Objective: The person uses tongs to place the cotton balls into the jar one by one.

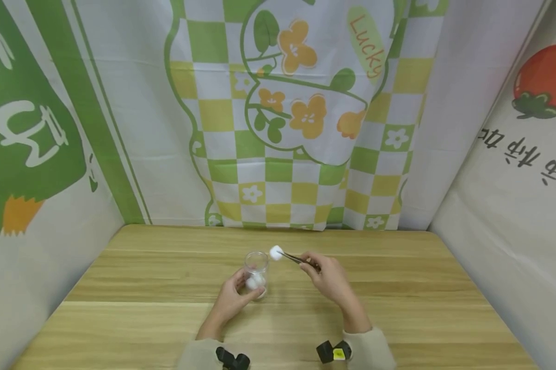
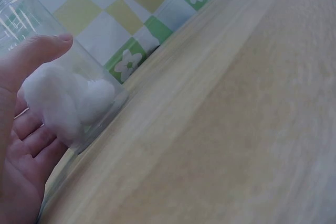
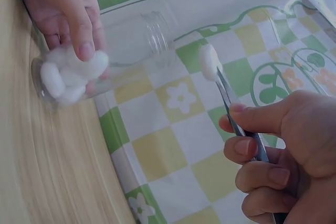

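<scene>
A clear jar stands upright on the table without a lid, several white cotton balls lying at its bottom. My left hand grips the lower part of the jar, thumb on the near side and fingers behind it, as the left wrist view shows. In my right hand I hold metal tweezers, pinched between thumb and fingers. Their tips clasp one white cotton ball, which is in the air just right of the jar's mouth, apart from the rim.
The wooden table has its back edge against a checkered green, yellow and white curtain. Printed cloths hang at the left and right sides. A small black device sits on each sleeve near the wrist.
</scene>
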`<control>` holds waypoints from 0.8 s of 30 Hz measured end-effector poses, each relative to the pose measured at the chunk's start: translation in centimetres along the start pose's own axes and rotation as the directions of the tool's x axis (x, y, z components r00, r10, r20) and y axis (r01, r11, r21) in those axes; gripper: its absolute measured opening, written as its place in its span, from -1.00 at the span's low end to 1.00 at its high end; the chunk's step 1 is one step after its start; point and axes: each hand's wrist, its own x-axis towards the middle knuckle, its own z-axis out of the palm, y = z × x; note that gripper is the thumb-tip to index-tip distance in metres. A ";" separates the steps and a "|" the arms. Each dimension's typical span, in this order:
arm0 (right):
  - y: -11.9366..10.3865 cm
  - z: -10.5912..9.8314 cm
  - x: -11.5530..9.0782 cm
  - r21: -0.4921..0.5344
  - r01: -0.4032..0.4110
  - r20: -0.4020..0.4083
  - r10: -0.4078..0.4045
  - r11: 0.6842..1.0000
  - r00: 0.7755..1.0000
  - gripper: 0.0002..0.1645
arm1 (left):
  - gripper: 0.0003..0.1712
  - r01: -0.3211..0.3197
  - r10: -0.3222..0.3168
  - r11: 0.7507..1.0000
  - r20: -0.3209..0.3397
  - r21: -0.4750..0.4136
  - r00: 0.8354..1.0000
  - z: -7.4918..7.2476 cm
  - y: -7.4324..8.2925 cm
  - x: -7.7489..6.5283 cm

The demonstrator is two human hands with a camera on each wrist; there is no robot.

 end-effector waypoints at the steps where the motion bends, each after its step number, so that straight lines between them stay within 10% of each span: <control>1: -0.2 0.1 0.0 -0.003 -0.007 -0.013 0.007 1.000 1.000 -0.90 | -0.30 -0.003 0.003 1.000 -0.003 0.001 1.000 0.0 0.0 0.0; 24: -1.9 2.9 -0.1 -0.109 0.085 -0.125 -0.098 0.990 0.987 -0.91 | -0.31 -0.016 0.016 1.000 0.001 -0.021 1.000 0.0 0.0 -0.1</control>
